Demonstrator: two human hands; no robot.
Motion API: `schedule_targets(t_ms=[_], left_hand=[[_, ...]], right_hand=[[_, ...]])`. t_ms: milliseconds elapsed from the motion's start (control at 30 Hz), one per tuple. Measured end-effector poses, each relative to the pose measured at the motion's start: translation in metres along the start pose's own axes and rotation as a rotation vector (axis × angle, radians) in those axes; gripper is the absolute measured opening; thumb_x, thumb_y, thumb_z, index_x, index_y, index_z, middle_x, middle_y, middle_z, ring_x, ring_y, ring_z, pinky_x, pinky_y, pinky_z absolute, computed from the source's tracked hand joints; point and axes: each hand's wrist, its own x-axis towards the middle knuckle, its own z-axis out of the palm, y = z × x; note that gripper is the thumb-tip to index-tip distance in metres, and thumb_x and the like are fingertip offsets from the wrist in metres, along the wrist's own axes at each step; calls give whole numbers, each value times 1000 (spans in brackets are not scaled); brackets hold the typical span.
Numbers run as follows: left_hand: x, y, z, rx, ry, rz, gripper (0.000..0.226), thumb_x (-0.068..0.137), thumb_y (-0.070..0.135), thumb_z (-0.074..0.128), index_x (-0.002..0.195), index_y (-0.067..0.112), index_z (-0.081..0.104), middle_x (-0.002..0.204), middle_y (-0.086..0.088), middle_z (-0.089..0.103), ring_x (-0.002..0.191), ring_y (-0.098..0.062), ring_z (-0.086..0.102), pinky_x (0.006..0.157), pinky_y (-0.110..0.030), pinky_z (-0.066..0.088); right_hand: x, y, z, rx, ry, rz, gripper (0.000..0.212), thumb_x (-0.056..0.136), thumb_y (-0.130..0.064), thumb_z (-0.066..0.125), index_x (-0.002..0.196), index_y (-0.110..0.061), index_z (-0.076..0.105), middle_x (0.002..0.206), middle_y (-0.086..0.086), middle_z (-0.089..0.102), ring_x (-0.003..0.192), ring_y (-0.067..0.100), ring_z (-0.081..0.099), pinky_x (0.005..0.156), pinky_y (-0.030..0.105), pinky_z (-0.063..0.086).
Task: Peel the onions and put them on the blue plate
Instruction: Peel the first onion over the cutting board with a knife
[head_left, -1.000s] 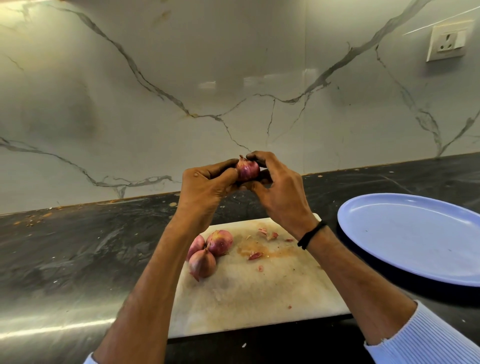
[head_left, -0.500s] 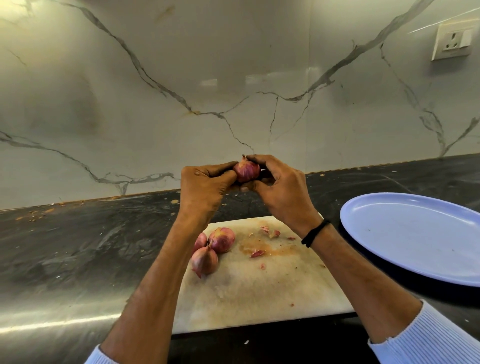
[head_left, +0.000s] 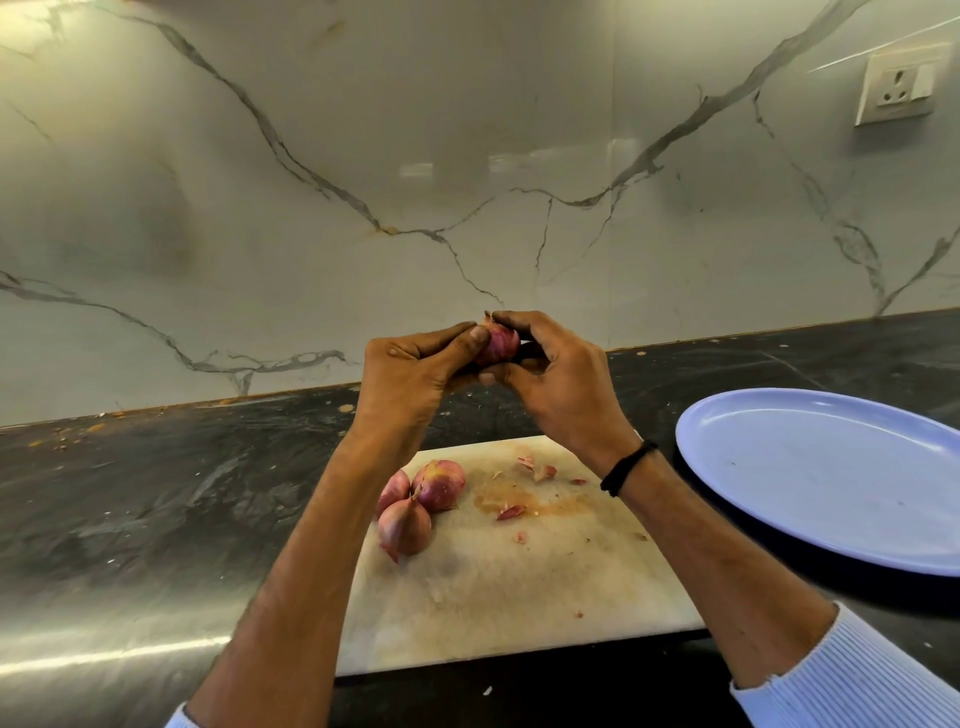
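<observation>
Left hand (head_left: 410, 374) and right hand (head_left: 558, 384), fingers curled, together grip a red onion (head_left: 500, 344) above the cutting board (head_left: 519, 566).

The cutting board (head_left: 493, 597) is pale and matt, scuffed and stained orange-brown. Beneath it, the bench (head_left: 130, 519) is dark polished stone, glossy with streaked glare. Behind the board, the wall (head_left: 311, 130) is sleek veined marble. Right of the board, the blue plate (head_left: 831, 493) looks like smooth, faintly shiny plastic. The onions (head_left: 439, 486) on the board wear dry, papery skin. Near the board's right corner, the sleeve (head_left: 857, 686) is ribbed knit cloth.
</observation>
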Motion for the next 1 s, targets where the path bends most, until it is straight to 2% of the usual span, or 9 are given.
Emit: schedule_targets(t_ms=[167,267,467,667,833,1000], left_hand=[[1,-2,0,6,44,-1,24,88,8,68,111,4,72,96,-7,78,95,-24,75,78,-33,63],[1,-3,-1,35,69,5,21,91,6,66,111,5,73,97,-6,78,95,-24,75,79,-36,63],[1,-1,0,86,144,32,16,91,6,67,105,10,74,88,1,78,87,-19,76,70,-27,62],[1,-1,-1,131,161,40,18,91,5,66,107,11,73,92,0,76,86,-17,75,71,-22,60],[0,-2,0,172,165,42,19,92,5,66,110,5,73,94,-6,76,83,-17,76,72,-21,60],[1,-2,-3,212,197,29,19,93,6,66,110,4,72,89,-4,77,80,-17,76,71,-20,59]], right_hand=[[2,-1,0,118,-57,96,56,79,-19,81,131,-12,60,121,-4,63,113,13,63,91,20,54],[3,-1,0,179,-68,147,54,79,-16,81,129,-13,61,121,-2,64,113,13,63,92,25,56],[4,-6,-1,308,-75,245,52,77,-13,82,125,-16,62,119,-2,66,112,12,64,95,30,55],[4,-8,-4,484,-99,365,47,84,-6,76,128,-13,60,120,4,66,110,16,66,95,35,56],[4,-6,-5,645,-75,451,40,89,-3,69,128,-10,61,122,12,67,111,23,67,96,42,56],[7,-7,-10,887,-64,542,37,92,2,61,128,-6,58,121,20,67,103,30,70,96,38,56]])
